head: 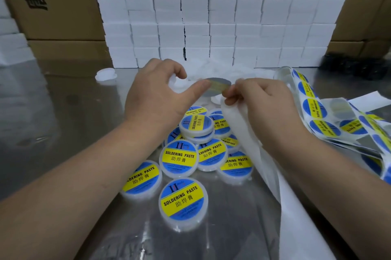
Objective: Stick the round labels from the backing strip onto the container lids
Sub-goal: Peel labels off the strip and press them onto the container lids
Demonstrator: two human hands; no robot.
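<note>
Head view: our left hand [156, 90] pinches the left edge of a round label [218, 85], grey back facing us. Our right hand [260, 99] grips the bare backing strip [232, 130] at the label's other edge. Labelled soldering paste containers [179, 156] sit heaped on the table [63, 101] below both hands.

Steel table [53, 111], labelled containers [178, 159], label strips [317, 111], white boxes [211, 27]
</note>
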